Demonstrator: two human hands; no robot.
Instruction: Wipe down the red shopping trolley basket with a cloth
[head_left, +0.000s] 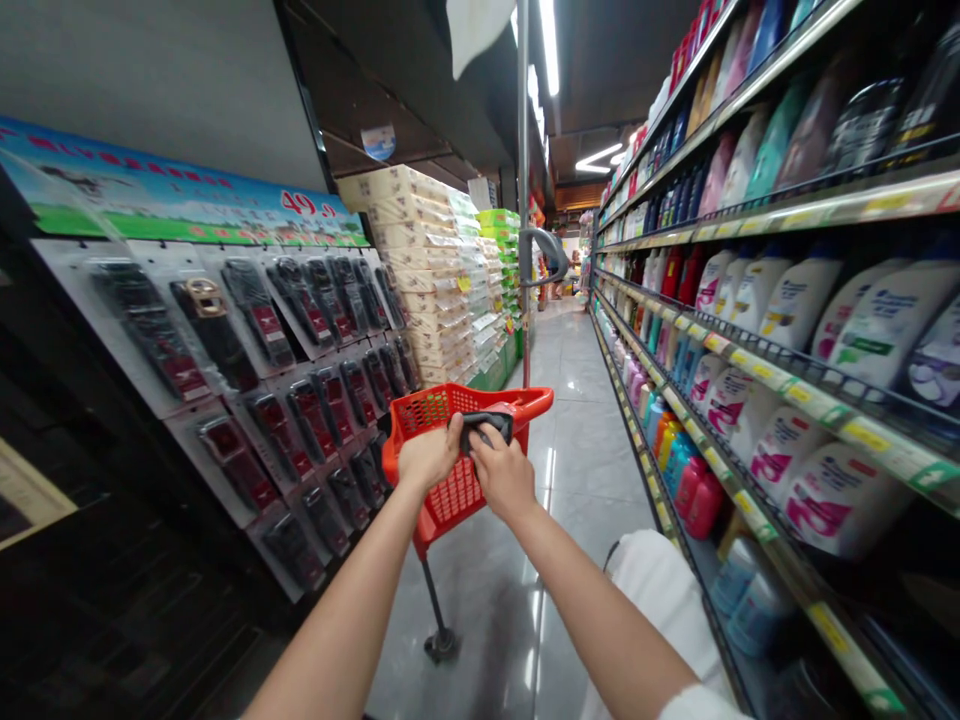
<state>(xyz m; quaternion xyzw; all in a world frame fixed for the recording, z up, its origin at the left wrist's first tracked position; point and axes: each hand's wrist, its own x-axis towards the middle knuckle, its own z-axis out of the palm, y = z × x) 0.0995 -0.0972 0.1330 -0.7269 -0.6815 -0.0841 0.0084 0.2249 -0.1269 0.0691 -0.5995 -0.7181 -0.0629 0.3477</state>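
Observation:
Both my hands are out in front of me, above the red shopping basket cart. My left hand grips the left end of a small black item, with the thumb up along its side. My right hand has its fingers bent over the front of the same item. Its kind is not clear, since the fingers cover much of it. Behind the hands shows the perforated basket wall, and a thin dark leg with a caster reaches the floor.
Packaged belts hang on a rack at left under a price banner. Stacked tissue packs stand beyond it. Shelves of shampoo bottles line the right. A grey tiled aisle runs ahead, with a metal pole beside the cart.

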